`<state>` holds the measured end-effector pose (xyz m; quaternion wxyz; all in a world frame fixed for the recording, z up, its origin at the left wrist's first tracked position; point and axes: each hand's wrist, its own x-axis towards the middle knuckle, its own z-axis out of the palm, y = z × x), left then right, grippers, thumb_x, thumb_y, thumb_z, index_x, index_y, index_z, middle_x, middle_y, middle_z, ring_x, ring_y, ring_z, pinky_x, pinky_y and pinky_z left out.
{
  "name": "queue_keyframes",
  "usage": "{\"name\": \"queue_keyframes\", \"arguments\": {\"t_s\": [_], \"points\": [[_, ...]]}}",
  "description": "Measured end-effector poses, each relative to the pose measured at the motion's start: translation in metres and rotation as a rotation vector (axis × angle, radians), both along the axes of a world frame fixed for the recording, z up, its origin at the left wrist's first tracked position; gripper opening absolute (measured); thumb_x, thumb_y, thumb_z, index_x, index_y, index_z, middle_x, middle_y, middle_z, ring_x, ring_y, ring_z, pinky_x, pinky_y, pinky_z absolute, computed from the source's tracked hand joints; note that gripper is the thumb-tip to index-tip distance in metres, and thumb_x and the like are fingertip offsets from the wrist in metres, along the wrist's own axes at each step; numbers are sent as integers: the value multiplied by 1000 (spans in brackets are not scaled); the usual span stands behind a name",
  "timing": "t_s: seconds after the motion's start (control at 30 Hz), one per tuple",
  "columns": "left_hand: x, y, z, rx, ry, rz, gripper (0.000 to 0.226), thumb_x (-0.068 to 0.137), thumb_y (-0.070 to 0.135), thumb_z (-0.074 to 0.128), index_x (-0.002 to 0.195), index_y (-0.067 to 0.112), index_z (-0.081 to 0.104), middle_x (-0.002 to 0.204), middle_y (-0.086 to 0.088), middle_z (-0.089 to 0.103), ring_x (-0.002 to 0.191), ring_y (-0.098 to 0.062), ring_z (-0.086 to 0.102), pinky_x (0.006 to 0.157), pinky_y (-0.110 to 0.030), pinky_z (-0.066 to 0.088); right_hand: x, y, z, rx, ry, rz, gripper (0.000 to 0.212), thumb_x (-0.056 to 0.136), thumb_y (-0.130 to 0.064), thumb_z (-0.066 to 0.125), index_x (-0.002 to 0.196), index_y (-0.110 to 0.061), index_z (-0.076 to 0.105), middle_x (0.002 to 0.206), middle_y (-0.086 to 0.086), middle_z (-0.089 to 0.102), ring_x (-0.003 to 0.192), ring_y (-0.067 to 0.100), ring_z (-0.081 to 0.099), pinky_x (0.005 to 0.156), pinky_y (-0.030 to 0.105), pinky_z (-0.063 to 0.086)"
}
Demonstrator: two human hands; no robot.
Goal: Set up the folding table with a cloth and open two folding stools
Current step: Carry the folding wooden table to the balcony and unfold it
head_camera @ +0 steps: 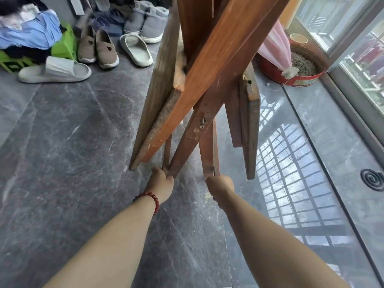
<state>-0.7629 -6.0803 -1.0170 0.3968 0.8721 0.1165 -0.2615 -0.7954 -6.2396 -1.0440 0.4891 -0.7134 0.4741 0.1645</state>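
The brown wooden folding table (pixel 209 65) stands folded and upright in front of me, its flaps hanging at either side and its crossed legs pointing down toward me. My left hand (pixel 161 179), with a red bead bracelet on the wrist, grips the lower end of one leg. My right hand (pixel 220 183) grips the end of the neighbouring leg, just to the right. Both arms are stretched forward. No cloth and no stools are in view.
Several shoes and slippers (pixel 99 46) lie on the grey stone floor at the back left, beside a green box (pixel 64 46) under a pile of clothes. A red round tin (pixel 291 67) sits at the back right by the glass door (pixel 357 48). A mosquito coil (pixel 373 179) lies on the sill.
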Motion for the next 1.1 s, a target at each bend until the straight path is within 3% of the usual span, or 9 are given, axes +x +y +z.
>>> {"name": "queue_keyframes", "arguments": {"t_s": [0.17, 0.33, 0.53, 0.73, 0.93, 1.03, 1.1], "points": [[-5, 5, -5, -5, -4, 8, 27, 97, 12, 40, 121, 4, 30, 83, -3, 50, 68, -19, 52, 50, -26, 38, -3, 2, -7, -15, 2, 28, 36, 84, -27, 49, 111, -7, 62, 68, 0, 48, 51, 14, 41, 40, 20, 28], [-4, 10, -13, -4, 27, 32, 33, 97, 12, 40, 126, 3, 27, 76, -4, 50, 63, -20, 50, 51, -28, 38, -1, 6, -15, -17, -4, 58, 28, 85, -28, 52, 105, -11, 63, 66, -2, 47, 49, 13, 39, 41, 20, 28], [13, 6, -19, -14, 21, 51, 35, 97, 12, 40, 127, 2, 27, 99, -13, 58, 80, -28, 58, 61, -31, 43, 21, 0, -16, -45, -3, 112, 31, 84, -27, 52, 108, -10, 64, 68, 2, 50, 48, 16, 41, 42, 19, 29], [30, 1, -20, 24, 19, 50, 31, 97, 12, 40, 124, 1, 29, 86, -9, 52, 90, -35, 62, 57, -29, 39, 39, -4, -18, -57, -17, 134, 28, 84, -23, 50, 104, -8, 63, 69, 3, 53, 53, 19, 45, 46, 23, 34], [30, 1, -20, 46, -11, 41, 27, 97, 13, 42, 120, 3, 32, 78, -3, 49, 59, -17, 48, 46, -24, 36, 38, -4, -15, -43, -35, 139, 20, 84, -22, 50, 98, -12, 60, 72, 5, 55, 51, 17, 45, 44, 23, 34], [28, 2, -23, 27, -37, 87, 27, 95, 14, 46, 118, 5, 35, 89, -7, 51, 67, -21, 50, 49, -26, 42, 37, -4, -12, -37, -28, 141, 15, 82, -20, 49, 90, -10, 58, 62, 2, 50, 47, 17, 44, 43, 23, 34], [27, 1, -23, -32, -19, 145, 28, 94, 14, 49, 117, 7, 35, 96, -8, 52, 77, -26, 55, 65, -37, 54, 36, -2, -10, -11, -46, 111, 17, 82, -20, 52, 91, -8, 59, 60, 3, 52, 48, 18, 48, 45, 23, 38]]}}
